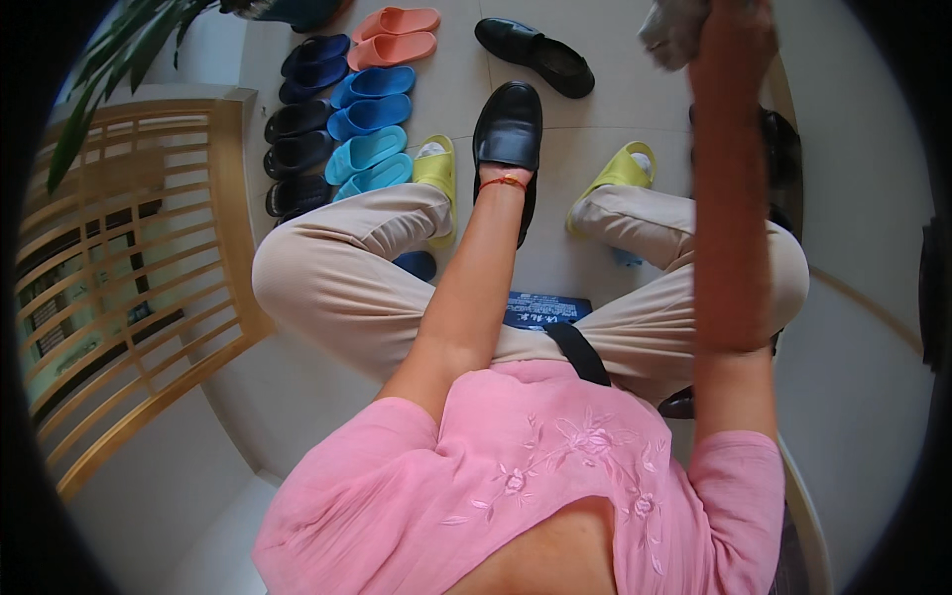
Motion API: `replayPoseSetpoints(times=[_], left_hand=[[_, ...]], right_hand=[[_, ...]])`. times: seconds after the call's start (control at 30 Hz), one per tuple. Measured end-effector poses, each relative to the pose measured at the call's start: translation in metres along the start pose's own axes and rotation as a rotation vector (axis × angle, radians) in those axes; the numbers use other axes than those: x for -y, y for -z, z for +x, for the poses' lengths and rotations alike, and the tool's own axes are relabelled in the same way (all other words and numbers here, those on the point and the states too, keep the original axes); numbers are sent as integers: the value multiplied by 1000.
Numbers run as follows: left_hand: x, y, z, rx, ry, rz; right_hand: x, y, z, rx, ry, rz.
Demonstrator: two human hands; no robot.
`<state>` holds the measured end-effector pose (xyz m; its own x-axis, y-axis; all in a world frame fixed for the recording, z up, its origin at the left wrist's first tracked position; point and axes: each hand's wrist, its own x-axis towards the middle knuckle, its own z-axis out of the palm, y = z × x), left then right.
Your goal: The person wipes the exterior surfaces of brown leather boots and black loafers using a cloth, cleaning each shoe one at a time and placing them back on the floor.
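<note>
My left hand (507, 175) is pushed into a black leather loafer (509, 123) and holds it, toe pointing away from me. Its fingers are hidden inside the shoe; a red string bracelet circles the wrist. The matching black loafer (503, 39) lies on the tiled floor just beyond, toe to the left. At the upper right my right hand (732, 37), blurred, is raised well to the side of the held loafer. It grips a crumpled greyish-white cloth (664, 31).
Pairs of slippers (375, 88) stand in rows at the left, beside a slatted wooden railing (230, 216). A dark blue box (550, 309) bearing writing lies between my legs. More dark shoes (781, 149) are partly visible at the right. Plant leaves (85, 123) hang at the upper left.
</note>
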<state>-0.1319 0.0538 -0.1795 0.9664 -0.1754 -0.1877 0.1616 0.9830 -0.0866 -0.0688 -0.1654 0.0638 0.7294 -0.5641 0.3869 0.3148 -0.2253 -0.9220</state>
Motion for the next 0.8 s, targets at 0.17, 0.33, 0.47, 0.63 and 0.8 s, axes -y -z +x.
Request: replayPoseSetpoints(times=[0.17, 0.33, 0.47, 0.63, 0.8], left_hand=[[-23, 41, 26, -88, -25, -104], [-20, 59, 16, -180, -154, -40], [-19, 108, -20, -1057, -167, 334], [-44, 135, -28, -994, -123, 1530], [-42, 130, -19, -813, -200, 1651]], right_hand=[[54, -28, 40, 665, -137, 281], [-67, -12, 70, 881, -243, -68], [-162, -15, 36, 1074, -224, -420], [-199, -57, -61, 1777, -259, -1021], [-262, -57, -80, 1325, -224, -1151]])
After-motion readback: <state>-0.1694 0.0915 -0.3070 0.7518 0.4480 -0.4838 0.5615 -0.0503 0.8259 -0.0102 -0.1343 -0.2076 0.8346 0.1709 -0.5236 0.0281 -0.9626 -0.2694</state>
